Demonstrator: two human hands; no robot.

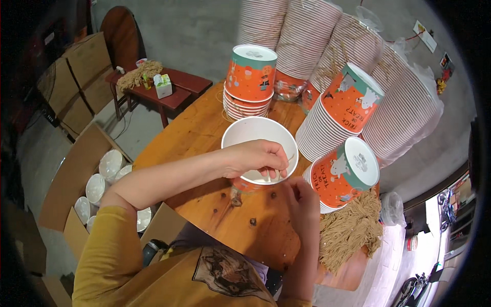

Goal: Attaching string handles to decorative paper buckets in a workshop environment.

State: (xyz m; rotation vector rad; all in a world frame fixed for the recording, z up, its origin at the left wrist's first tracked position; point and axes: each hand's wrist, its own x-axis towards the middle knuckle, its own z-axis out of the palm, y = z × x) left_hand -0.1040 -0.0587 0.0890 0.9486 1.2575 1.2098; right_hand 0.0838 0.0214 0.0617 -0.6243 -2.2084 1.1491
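A white-lined paper bucket (pixel 245 134) stands open end up on the wooden table in front of me, its outside orange. My left hand (pixel 261 157) reaches over its mouth, fingers curled down at the near right rim. A thin tan cord shows beside those fingers, and they seem to pinch it. Just outside the same stretch of rim is my right hand (pixel 303 199), its fingers bent together; what they hold, if anything, is hidden. Right of that hand lies a thick bundle of tan cords (pixel 353 230).
Upside-down orange and green buckets (pixel 251 77) are stacked on the wooden table (pixel 174 148), more (pixel 340 171) at the right. Tall bagged stacks (pixel 404 97) line the back. A cardboard box (pixel 76 179) of white-lined buckets sits lower left. Behind it stands a red bench (pixel 179 82).
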